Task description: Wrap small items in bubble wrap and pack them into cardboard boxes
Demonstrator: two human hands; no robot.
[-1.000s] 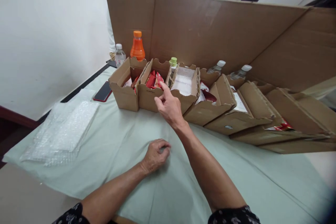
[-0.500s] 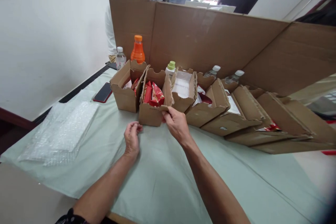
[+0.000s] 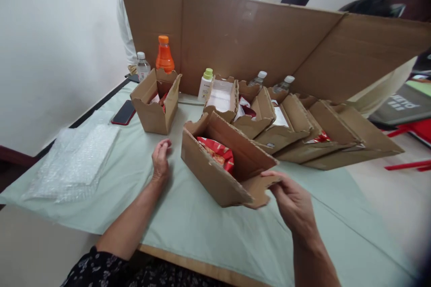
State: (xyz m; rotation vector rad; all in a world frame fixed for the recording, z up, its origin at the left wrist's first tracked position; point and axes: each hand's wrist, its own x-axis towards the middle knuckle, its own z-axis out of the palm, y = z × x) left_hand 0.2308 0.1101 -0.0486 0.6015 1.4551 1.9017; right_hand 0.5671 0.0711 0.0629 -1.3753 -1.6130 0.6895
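My right hand (image 3: 294, 202) pinches the near flap of an open cardboard box (image 3: 212, 179) that stands at an angle in the middle of the table. Red packets (image 3: 218, 152) lie inside this box. To its left, my left hand (image 3: 160, 159) rests by the cloth, its fingers curled and pressed together; whether anything is between them is hidden. Beyond that hand another open box (image 3: 155, 112) holds something red and white. A row of similar boxes (image 3: 286, 119) leans together at the right, with white and red items in them.
A phone (image 3: 123, 112) and bubble wrap (image 3: 76, 161) lie on the left of the green cloth (image 3: 188, 228). An orange bottle (image 3: 164, 56), a white bottle (image 3: 205, 85) and clear bottles stand before a tall cardboard screen (image 3: 242, 40). Behind it a person is partly visible.
The box with red packets has left its place in the row, moved right and nearer, and turned, with my right hand on its flap. The white bottle shows more. My left hand has shifted slightly.
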